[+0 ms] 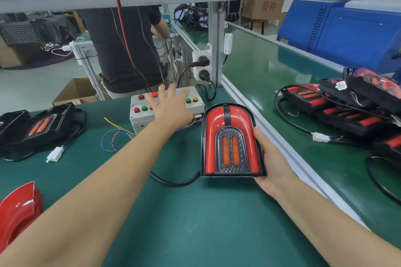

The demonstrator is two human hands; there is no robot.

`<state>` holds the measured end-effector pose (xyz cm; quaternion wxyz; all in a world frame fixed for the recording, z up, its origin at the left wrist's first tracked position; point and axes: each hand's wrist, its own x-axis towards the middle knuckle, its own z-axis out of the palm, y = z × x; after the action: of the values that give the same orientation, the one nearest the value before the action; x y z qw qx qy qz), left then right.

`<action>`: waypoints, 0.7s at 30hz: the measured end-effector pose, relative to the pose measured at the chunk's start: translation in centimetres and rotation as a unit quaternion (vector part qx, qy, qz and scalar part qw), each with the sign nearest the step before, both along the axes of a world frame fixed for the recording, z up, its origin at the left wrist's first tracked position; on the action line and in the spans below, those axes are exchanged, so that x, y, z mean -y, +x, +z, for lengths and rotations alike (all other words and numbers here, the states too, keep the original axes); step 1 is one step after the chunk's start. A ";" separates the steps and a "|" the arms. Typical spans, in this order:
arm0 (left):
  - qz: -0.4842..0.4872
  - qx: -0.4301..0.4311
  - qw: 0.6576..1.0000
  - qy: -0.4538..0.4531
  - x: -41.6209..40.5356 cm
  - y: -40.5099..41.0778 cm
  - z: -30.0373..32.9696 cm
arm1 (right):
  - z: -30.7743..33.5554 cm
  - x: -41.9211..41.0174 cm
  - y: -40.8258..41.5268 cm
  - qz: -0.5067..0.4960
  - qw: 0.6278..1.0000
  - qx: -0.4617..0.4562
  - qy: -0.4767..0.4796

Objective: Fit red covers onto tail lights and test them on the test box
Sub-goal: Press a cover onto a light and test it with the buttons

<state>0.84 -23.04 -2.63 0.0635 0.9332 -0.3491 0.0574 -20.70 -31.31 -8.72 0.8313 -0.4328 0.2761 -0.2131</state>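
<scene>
The test box (167,110), a pale grey plastic case with round red, green and orange push-buttons on its lid, stands on the green matte worktop (195,212). The left hand (171,105) reaches over the box lid with its fingers (161,91) straight and spread, holding nothing; whether a fingertip presses a button cannot be told.

Just right of the box, the right hand (271,158) grips a tail light (231,142) by its right edge, fingers curled behind the housing. The light is arch-shaped, with a glossy red cover fitted in a black frame, a black strip at the top of the arch, and a textured grey inset holding two orange oblong lenses. A black cable (173,181) curves across the worktop from under the light.

Left of the box lie dark tail light housings (41,125) without red covers, with a white plastic connector (55,154) beside them. Nearer the viewer on that side, a loose glossy red cover (19,208) shows at the frame edge. Far right of the box, beyond an aluminium rail (271,134), more tail lights (347,108) are heaped with their cables.
</scene>
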 end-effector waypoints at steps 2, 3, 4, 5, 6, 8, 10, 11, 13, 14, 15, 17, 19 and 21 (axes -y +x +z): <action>-0.020 0.023 0.996 -0.082 -1.1 0.0 1.2 | 0.0 0.2 0.0 -0.003 1.000 -0.008 -0.006; -0.035 0.029 0.992 -0.116 -1.9 0.2 1.9 | 0.1 0.3 0.0 -0.003 1.000 -0.016 -0.011; -0.051 0.028 0.989 -0.139 -2.9 0.5 2.6 | 0.1 0.3 0.0 -0.003 1.000 -0.025 -0.018; -0.066 0.016 0.986 -0.153 -3.9 0.8 3.3 | 0.1 0.4 0.1 -0.001 0.999 -0.034 -0.027; -0.078 -0.001 0.984 -0.159 -5.2 1.1 3.7 | 0.1 0.4 0.1 0.005 0.998 -0.043 -0.039; -0.094 -0.030 0.985 -0.143 -7.6 1.6 4.2 | 0.4 0.5 0.3 0.013 0.995 -0.072 -0.067; -0.110 -0.046 0.989 -0.092 -10.0 2.0 3.7 | 1.0 0.7 0.7 0.012 0.990 -0.114 -0.087; -0.118 -0.057 0.990 -0.060 -11.1 2.2 3.2 | 1.4 0.8 0.9 0.009 0.986 -0.138 -0.097; -0.126 -0.087 0.988 0.007 -12.9 2.7 1.6 | 2.0 1.2 1.3 0.018 0.972 -0.192 -0.136; -0.131 -0.091 0.986 0.045 -13.6 3.0 0.8 | 2.3 1.4 1.5 0.026 0.962 -0.220 -0.161; -0.138 -0.082 0.983 0.083 -14.1 3.4 -0.1 | 2.6 1.5 1.6 0.031 0.951 -0.243 -0.186; -0.146 -0.044 0.979 0.136 -14.8 4.1 -1.8 | 3.0 1.6 1.7 0.029 0.933 -0.269 -0.238; -0.136 0.017 0.981 0.139 -15.1 4.6 -2.7 | 3.4 1.3 1.5 0.017 0.906 -0.294 -0.304; -0.124 0.079 0.981 0.130 -15.1 4.9 -3.0 | 4.0 0.8 1.4 0.006 0.847 -0.351 -0.399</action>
<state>5.69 -7.94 -5.59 -0.0792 0.8754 -0.4706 0.0771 -19.31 -32.10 -4.75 0.4366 -0.7746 0.4377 -0.1337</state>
